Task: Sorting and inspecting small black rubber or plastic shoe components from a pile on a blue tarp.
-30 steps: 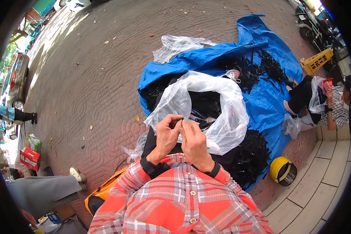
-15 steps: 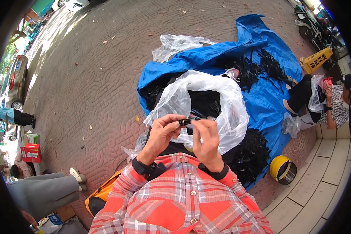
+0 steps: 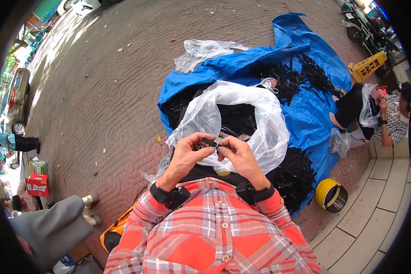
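Fingers of your left hand [image 3: 186, 156]: thumb and forefinger are gripping a small dark piece, parted only by its thickness.
Small dark piece [image 3: 208, 142]: it is lying slantwise between your hands, showing a pale edge at its four-o'clock end.
Fingers of your right hand [image 3: 240, 157]: thumb and forefinger are pinching near that same end; you cannot tell whether a separate part is sitting between them.
Clear plastic bag [image 3: 271, 132]: it is gaping at one o'clock from the piece, its rim folded wide, with slender black things showing inside.
Black pile [image 3: 293, 173]: loose strips are heaping up toward four o'clock, beside the bag.
Blue tarp [image 3: 306, 130]: it is spreading from ten round to four o'clock, about the bag.
Yellow tub [image 3: 328, 194]: it is resting at four o'clock, beyond the pile.
Seated person [image 3: 388, 132]: near three o'clock, a co-worker is holding something red.
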A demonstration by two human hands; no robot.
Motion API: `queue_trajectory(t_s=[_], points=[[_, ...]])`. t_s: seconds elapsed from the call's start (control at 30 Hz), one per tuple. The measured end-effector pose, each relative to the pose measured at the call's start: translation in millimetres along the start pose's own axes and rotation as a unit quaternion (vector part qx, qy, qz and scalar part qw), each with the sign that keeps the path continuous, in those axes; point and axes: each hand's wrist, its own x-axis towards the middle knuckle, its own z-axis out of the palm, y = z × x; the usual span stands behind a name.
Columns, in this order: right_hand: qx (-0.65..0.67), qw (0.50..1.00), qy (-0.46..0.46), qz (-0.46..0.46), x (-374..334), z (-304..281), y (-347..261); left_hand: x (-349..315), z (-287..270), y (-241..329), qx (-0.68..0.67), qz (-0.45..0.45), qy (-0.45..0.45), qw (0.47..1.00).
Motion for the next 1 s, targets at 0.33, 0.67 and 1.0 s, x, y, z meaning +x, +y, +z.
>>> queue_trajectory(t_s=[0.33, 0.67, 1.0], points=[[-0.071, 0.991, -0.007, -0.116, -2, 15, -11, 3, -5, -8, 0.019, -0.021, -0.045, 0.999], [0.224, 0.972, 0.037, 0.061, 0, 3, 3, -1, 11, -14, 0.002, -0.032, -0.021, 0.999], [0.226, 0.972, 0.032, 0.053, 5, -17, -1, 15, 15, -10, -0.022, -0.023, -0.062, 0.998]])
